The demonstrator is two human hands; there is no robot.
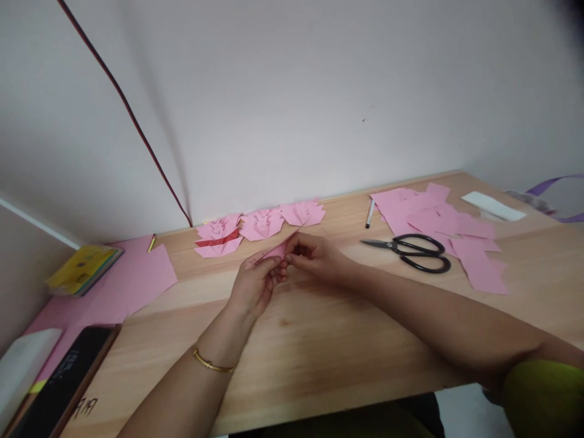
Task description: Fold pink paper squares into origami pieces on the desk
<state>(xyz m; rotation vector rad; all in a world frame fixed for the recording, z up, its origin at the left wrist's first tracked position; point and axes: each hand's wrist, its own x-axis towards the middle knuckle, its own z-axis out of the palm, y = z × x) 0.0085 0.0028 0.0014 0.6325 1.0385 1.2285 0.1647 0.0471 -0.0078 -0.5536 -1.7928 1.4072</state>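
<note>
Near the middle of the table, a small folded piece of pink paper [277, 250] is held up between both hands. My left hand [256, 281] grips its left part, thumb on top and fingers curled beneath. The fingers of my right hand [318, 257] pinch its right edge, and part of the paper is hidden behind them. Just beyond the hands, several folded pink paper pieces [261, 224] with cut, pointed edges lie in a row. A red strip [218, 239] shows among those at the left. To the right of my right hand lie black-handled scissors [417, 249], their blades pointing left.
Loose pink paper scraps [438, 213] spread at the right, beside a pen [369, 214] and a white strip [493, 205]. At the left are large pink sheets [150, 271], a yellow packet [84, 267], a black box [75, 377] and a white object [34, 359]. A wall borders the wooden table [292, 359].
</note>
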